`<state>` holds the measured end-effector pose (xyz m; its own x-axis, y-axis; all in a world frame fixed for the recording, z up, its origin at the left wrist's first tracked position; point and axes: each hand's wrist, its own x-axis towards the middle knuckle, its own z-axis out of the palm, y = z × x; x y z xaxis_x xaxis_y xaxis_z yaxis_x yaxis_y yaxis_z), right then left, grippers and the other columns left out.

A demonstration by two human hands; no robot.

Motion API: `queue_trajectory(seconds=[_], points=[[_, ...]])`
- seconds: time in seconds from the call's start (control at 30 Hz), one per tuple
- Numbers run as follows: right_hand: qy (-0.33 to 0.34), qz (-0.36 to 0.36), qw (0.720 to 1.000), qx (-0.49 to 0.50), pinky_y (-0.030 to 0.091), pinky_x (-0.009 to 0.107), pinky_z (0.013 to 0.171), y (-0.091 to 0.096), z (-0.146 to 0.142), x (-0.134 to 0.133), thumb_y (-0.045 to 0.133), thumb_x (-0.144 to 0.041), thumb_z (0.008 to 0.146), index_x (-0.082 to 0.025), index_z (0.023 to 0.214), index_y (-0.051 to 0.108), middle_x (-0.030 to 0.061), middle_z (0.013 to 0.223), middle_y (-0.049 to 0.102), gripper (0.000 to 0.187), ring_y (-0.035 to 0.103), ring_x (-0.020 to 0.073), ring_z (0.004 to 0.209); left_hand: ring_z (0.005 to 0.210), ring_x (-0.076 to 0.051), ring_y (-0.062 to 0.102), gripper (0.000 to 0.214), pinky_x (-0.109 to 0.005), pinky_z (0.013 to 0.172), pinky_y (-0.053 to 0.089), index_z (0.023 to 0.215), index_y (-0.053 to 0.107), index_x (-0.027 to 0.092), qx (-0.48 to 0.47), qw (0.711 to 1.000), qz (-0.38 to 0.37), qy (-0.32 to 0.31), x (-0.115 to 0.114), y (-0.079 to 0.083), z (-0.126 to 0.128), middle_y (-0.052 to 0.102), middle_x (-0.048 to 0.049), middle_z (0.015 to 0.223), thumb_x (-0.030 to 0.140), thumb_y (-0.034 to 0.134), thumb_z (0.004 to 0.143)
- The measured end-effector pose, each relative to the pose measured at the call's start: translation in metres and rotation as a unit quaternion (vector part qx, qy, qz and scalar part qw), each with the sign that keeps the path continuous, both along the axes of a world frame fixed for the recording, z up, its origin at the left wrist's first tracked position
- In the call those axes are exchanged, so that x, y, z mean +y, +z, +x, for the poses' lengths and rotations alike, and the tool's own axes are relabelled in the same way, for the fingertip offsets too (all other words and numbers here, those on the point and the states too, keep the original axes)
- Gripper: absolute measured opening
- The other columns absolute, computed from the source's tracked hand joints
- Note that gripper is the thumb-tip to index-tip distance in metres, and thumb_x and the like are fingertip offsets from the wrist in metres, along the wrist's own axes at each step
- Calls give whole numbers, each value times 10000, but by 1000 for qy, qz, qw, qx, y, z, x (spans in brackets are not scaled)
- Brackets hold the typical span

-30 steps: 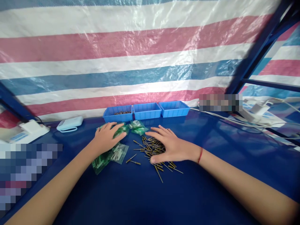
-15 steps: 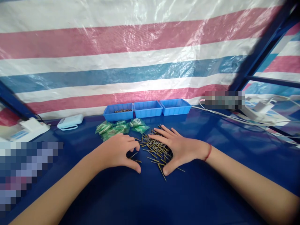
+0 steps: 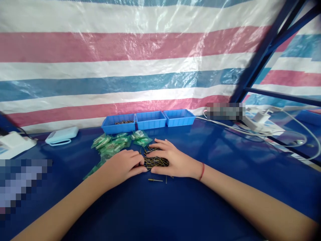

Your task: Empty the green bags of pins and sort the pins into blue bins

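A heap of small brass-coloured rivets (image 3: 154, 161) lies on the blue table (image 3: 175, 207). My left hand (image 3: 122, 165) and my right hand (image 3: 173, 160) cup the heap from either side, fingers curled and pressed against the rivets, fingertips nearly meeting. One or two loose rivets (image 3: 154, 180) lie just in front of the hands. Several small green plastic bags (image 3: 112, 143) of parts sit behind my left hand. A red thread circles my right wrist.
Three blue plastic trays (image 3: 147, 120) stand in a row at the back; the left one holds small parts. A white device (image 3: 62, 135) sits at the far left. White cables and an adapter (image 3: 260, 117) lie at the right. A striped tarpaulin hangs behind.
My left hand left the green bags and came to the rivets. Both hands have swept the scattered rivets together into a tight heap between them.
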<state>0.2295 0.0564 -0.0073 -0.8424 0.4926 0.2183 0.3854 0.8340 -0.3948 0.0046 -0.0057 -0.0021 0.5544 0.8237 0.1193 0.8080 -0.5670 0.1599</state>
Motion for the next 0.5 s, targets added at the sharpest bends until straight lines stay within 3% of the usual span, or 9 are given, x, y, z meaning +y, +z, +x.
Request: queue_trajectory(seconds=[0.2,0.5], points=[[8,66,996,57,277,446,1054,0,-3,-1,587,-314,867,-242,965,693,43,1157,618,161,469,225,1203,730,-169,551,273,-282,674,359,862,556,203,-12,999,-1,44,-2,2,3,602,6,789,456,465,911],[0,73,994,83,373,351,847,5,-4,-7,603,-294,863,-213,875,697,27,901,650,125,531,181,910,741,-170,550,252,-284,677,373,879,557,210,-18,999,-3,41,-2,-1,3,591,8,796,439,459,915]])
